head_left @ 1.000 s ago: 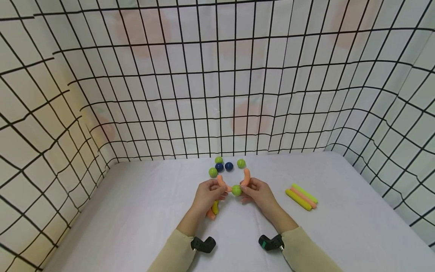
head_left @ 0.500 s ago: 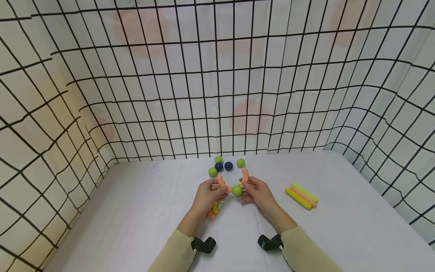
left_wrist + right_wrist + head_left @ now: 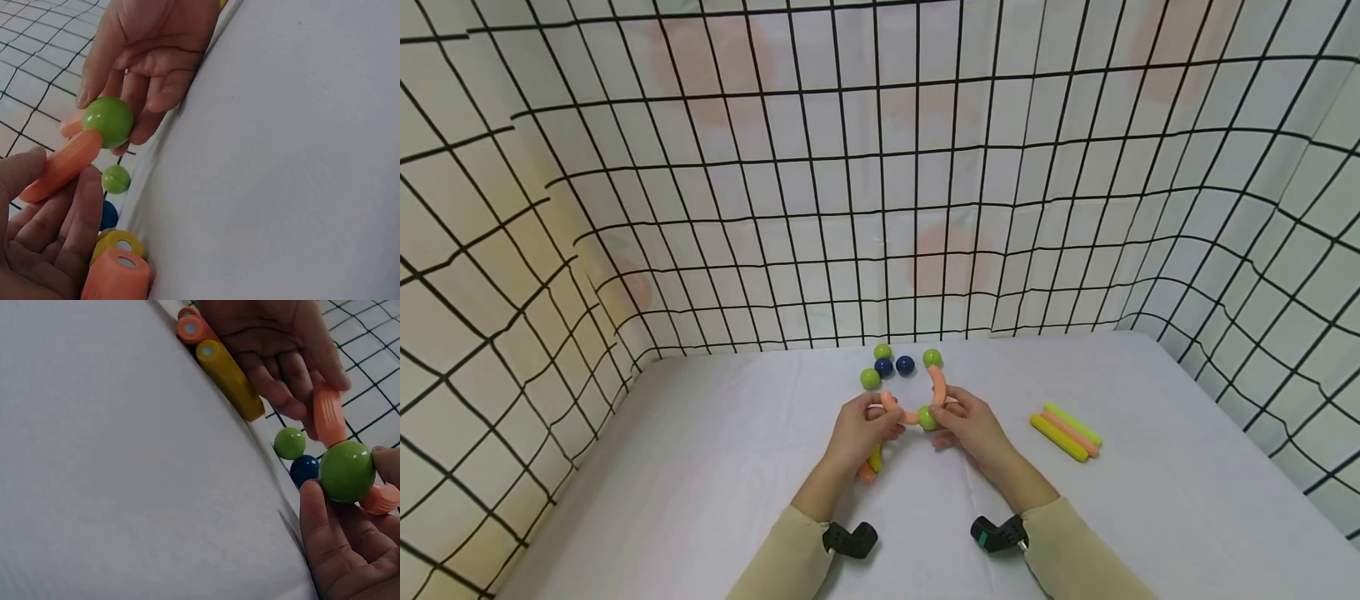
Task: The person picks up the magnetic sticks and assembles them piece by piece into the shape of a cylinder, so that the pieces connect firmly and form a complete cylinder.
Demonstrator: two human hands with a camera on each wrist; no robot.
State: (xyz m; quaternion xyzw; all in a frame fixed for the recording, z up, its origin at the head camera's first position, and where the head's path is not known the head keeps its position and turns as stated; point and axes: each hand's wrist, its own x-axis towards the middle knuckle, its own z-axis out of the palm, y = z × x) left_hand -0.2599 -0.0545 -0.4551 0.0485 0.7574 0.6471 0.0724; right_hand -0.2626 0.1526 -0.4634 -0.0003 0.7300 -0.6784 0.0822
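A glossy green ball point(image 3: 927, 418) sits between my hands, touching the ends of two orange curved rods. My left hand point(image 3: 859, 432) pinches the left curved rod point(image 3: 65, 165) between thumb and fingers. In the right wrist view, the thumb and fingertips of my right hand point(image 3: 356, 550) grip the green ball point(image 3: 347, 470). The right curved rod point(image 3: 938, 386) rises from the ball beside my right fingers, pointing away from me. Below my left hand, partly hidden by it, lie a yellow curved piece point(image 3: 875, 458) and an orange piece point(image 3: 867, 473) with a pale disc in its end.
Farther back on the white table point(image 3: 715, 467) lie more green balls point(image 3: 870, 378) and two dark blue balls point(image 3: 906, 365). To the right is a row of straight rods point(image 3: 1066, 433), yellow, orange and lime. Black wire mesh point(image 3: 880, 208) surrounds the table's back and sides.
The right curved rod has swung so that its far tip points more to the left. The green ball has shifted slightly right, and my right thumb now covers part of it.
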